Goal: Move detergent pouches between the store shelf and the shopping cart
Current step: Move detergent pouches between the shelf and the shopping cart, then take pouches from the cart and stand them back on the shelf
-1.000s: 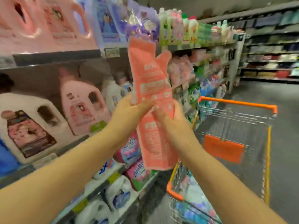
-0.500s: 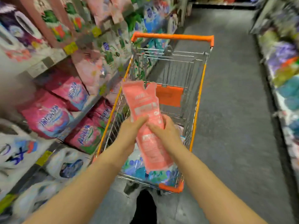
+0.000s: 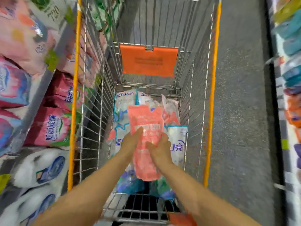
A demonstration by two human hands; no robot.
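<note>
Left grip [image 3: 130, 142] and right grip [image 3: 160, 150] around pink pouch [image 3: 146, 121], now lower, inside cart [image 3: 212, 95] above blue-white pouches [image 3: 177, 136].

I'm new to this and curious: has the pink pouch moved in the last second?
Yes. The pink detergent pouch, gripped by the left hand and right hand, went from beside the shelf down into the shopping cart.

- Both hands, left hand [image 3: 130, 144] and right hand [image 3: 160, 150], hold a pink pouch [image 3: 147, 154] by its sides, down inside the shopping cart [image 3: 211, 95].
- Blue-and-white pouches [image 3: 123, 108] cover the cart's floor right under it; can't tell if they touch.
- Orange flap [image 3: 149, 61] hangs at the cart's far end.
- Pink bags [image 3: 48, 126] sit on the shelf along the cart's left edge.
</note>
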